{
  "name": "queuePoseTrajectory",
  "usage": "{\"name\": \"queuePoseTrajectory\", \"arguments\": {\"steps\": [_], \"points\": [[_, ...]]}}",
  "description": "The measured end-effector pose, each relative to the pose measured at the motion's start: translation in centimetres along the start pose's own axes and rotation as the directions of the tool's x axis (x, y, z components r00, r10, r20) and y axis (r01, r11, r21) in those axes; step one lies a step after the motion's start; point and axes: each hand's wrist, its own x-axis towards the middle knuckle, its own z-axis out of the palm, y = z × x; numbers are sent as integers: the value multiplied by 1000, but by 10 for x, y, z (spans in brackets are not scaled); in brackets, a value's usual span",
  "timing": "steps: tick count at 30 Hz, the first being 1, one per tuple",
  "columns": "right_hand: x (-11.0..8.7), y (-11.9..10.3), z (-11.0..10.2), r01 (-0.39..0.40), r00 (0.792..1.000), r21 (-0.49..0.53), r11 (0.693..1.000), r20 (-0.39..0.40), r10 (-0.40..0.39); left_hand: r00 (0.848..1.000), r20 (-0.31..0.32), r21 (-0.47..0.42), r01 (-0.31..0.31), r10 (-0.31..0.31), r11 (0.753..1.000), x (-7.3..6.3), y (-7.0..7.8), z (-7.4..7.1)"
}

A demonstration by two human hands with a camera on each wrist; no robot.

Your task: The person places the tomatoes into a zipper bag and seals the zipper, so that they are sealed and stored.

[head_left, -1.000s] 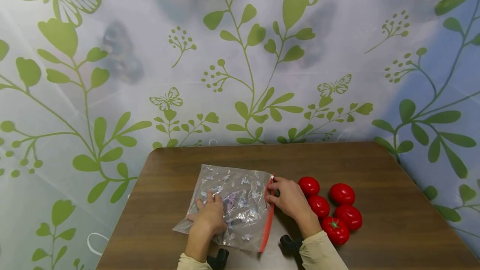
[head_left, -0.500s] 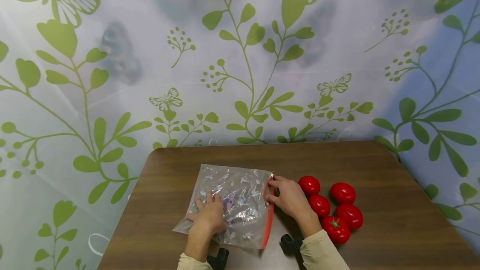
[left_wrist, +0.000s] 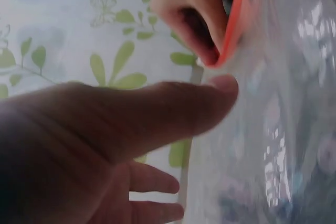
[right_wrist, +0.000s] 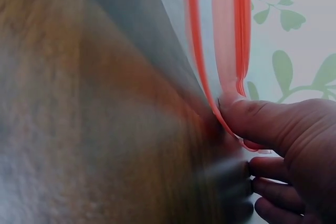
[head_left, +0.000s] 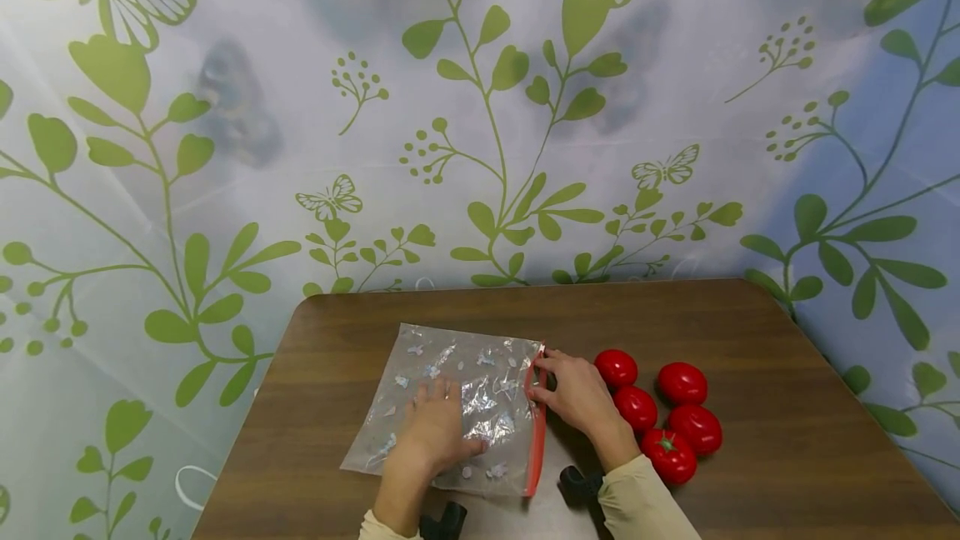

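Observation:
A clear plastic zip bag (head_left: 420, 365) with small printed figures lies on the table, its red zip edge (head_left: 537, 448) to the right. My left hand (head_left: 431, 436) is over the middle of the bag with its fingers extended; whether it presses on the plastic is hard to tell. In the left wrist view, its thumb (left_wrist: 173, 108) points toward the red edge. My right hand (head_left: 577, 394) pinches the far end of that edge. Seen from the right wrist, the thumb (right_wrist: 257, 121) is on the red strip, and the two red strips (right_wrist: 195, 30) stand apart above it.
Several red tomatoes (head_left: 667, 457) lie in a group on the brown table (head_left: 787, 440), just right of my right forearm. A black wrist mount (head_left: 579, 486) is at each wrist. Behind the table's far edge hangs a leaf-patterned cloth (head_left: 525, 107).
My left hand has shifted right across the bag and now covers the pinkish print. The bag's lower left corner has flattened out. My right hand keeps its hold on the red edge.

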Motion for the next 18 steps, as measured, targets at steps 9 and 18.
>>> {"name": "queuePoseTrajectory", "arguments": {"steps": [9,18], "points": [[3,-1,2,8,1000,-9,1000,-19,-8,985,44,122,-169,165,978,-2,35,17],[2,-2,1,-25,1000,-3,1000,-7,25,965,198,127,-199,172,972,-26,94,-27]]}}
